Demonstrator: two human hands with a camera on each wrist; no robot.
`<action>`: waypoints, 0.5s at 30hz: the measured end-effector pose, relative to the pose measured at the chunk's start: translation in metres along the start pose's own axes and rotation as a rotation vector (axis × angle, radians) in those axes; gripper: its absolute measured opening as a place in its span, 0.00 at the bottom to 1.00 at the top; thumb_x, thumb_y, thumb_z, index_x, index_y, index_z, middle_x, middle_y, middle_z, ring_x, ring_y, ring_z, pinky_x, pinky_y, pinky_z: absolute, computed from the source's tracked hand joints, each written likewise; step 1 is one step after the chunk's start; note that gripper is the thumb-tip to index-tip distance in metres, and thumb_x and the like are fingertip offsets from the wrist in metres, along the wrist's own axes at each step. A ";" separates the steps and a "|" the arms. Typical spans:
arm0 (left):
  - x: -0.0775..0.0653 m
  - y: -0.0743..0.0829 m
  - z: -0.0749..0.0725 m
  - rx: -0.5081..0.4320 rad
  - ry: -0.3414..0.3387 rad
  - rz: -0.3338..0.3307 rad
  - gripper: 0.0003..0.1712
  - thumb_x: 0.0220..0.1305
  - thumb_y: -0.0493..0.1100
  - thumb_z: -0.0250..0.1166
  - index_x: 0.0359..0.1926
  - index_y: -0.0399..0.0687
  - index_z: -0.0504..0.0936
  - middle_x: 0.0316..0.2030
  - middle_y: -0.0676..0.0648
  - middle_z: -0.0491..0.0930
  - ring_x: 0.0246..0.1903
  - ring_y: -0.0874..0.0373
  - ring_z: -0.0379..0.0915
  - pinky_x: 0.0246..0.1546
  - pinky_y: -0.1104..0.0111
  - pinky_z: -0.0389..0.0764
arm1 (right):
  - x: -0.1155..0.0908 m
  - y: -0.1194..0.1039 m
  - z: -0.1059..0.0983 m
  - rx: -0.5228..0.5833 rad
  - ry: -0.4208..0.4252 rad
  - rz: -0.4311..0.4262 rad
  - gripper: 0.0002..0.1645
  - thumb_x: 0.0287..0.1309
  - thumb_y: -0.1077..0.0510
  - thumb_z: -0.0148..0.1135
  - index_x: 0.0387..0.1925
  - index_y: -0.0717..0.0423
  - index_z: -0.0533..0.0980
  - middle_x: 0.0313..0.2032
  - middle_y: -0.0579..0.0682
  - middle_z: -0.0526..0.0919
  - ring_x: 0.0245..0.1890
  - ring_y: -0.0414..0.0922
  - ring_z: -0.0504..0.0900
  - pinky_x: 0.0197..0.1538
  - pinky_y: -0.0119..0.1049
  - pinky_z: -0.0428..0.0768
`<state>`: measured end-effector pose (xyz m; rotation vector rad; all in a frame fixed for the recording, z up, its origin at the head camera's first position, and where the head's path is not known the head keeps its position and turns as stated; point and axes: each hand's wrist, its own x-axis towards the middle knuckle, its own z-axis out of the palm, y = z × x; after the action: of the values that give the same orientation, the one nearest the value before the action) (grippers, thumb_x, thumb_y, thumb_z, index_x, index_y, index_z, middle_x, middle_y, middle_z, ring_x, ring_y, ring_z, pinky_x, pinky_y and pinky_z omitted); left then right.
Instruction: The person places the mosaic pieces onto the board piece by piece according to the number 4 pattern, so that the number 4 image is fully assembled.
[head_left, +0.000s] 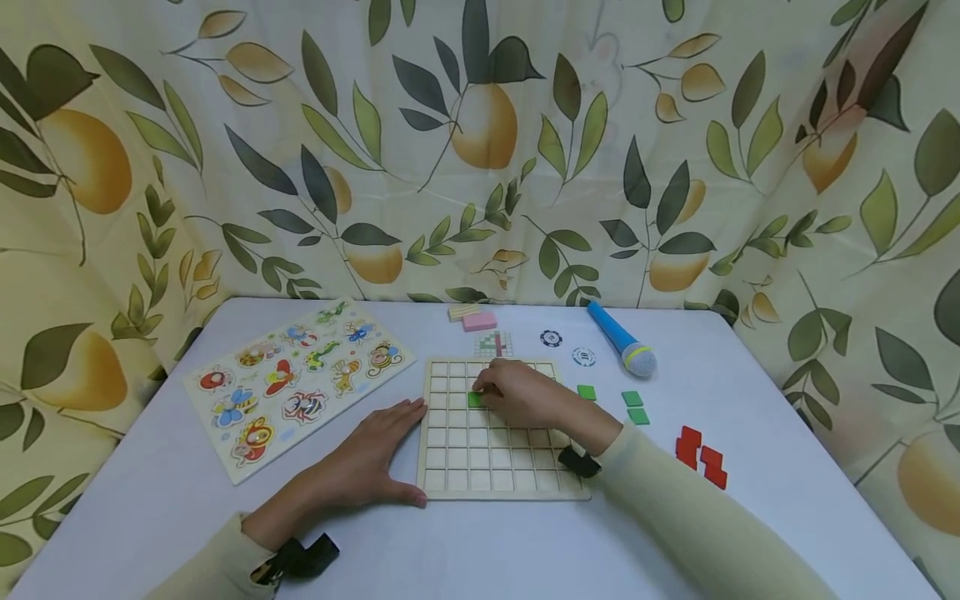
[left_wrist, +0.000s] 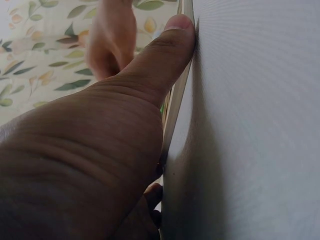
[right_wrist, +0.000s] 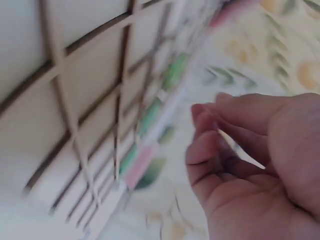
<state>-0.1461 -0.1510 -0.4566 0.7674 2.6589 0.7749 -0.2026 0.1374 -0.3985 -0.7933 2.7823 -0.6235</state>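
Note:
A pale wooden board with a square grid (head_left: pixel 480 459) lies on the table. My left hand (head_left: pixel 367 454) rests against its left side, fingertips at the edge and thumb at the near corner. In the left wrist view the thumb (left_wrist: pixel 165 55) lies along the board's rim. Over the grid is my right hand (head_left: pixel 528 395), fingers bent and thumb meeting fingertips. A green square tile (head_left: pixel 475 400) sits in the grid just below those fingertips. The right wrist view shows the right hand (right_wrist: pixel 255 155) off the board's surface, with nothing visible in the pinch.
Loose green tiles (head_left: pixel 632 398) and several red tiles (head_left: pixel 688 447) lie to the right. A blue toy microphone (head_left: pixel 615 331), two round chips (head_left: pixel 551 338), a small printed grid card (head_left: pixel 483 344) and a pink block (head_left: pixel 479 322) stand behind. An insect picture board (head_left: pixel 288 379) is at left.

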 end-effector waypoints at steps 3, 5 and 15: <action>0.001 0.001 0.000 0.003 -0.002 0.005 0.76 0.44 0.73 0.83 0.86 0.52 0.54 0.87 0.50 0.51 0.87 0.44 0.43 0.87 0.43 0.48 | -0.029 0.007 -0.015 0.053 0.092 0.025 0.16 0.75 0.61 0.63 0.60 0.56 0.84 0.46 0.48 0.87 0.42 0.40 0.80 0.46 0.34 0.83; 0.002 0.002 0.001 0.009 -0.006 0.003 0.76 0.44 0.73 0.82 0.86 0.52 0.54 0.87 0.50 0.50 0.87 0.45 0.42 0.87 0.43 0.49 | -0.058 0.016 -0.023 0.111 0.182 0.057 0.16 0.73 0.61 0.65 0.59 0.54 0.84 0.46 0.48 0.88 0.41 0.41 0.81 0.44 0.32 0.83; 0.001 0.000 0.001 0.000 0.002 -0.006 0.76 0.43 0.73 0.83 0.86 0.52 0.54 0.87 0.50 0.50 0.87 0.43 0.43 0.86 0.41 0.50 | -0.171 0.071 -0.010 0.206 0.465 0.457 0.16 0.75 0.57 0.65 0.61 0.48 0.81 0.54 0.50 0.89 0.53 0.48 0.86 0.48 0.19 0.80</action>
<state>-0.1463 -0.1501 -0.4570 0.7586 2.6613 0.7748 -0.0947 0.2875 -0.4112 0.0494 3.0636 -1.0827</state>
